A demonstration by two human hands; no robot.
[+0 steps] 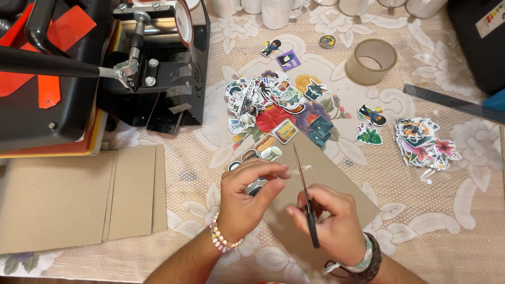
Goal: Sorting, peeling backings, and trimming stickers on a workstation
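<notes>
- Over the brown card sheet (pixel 336 179), the left hand (pixel 247 197) pinched a clear tape strip (pixel 301 168) taut, so the blades could meet it.
- Right hand (pixel 329 223) gripped scissors (pixel 306 197), tips up at the strip.
- Loose stickers (pixel 273 102) and a tape roll (pixel 371 60) lay beyond, within reach.

Open cloth right of the cardboard sheet (pixel 336 184); sticker pile (pixel 273 108), tape roll (pixel 371 61) and press (pixel 79 68) ahead.
</notes>
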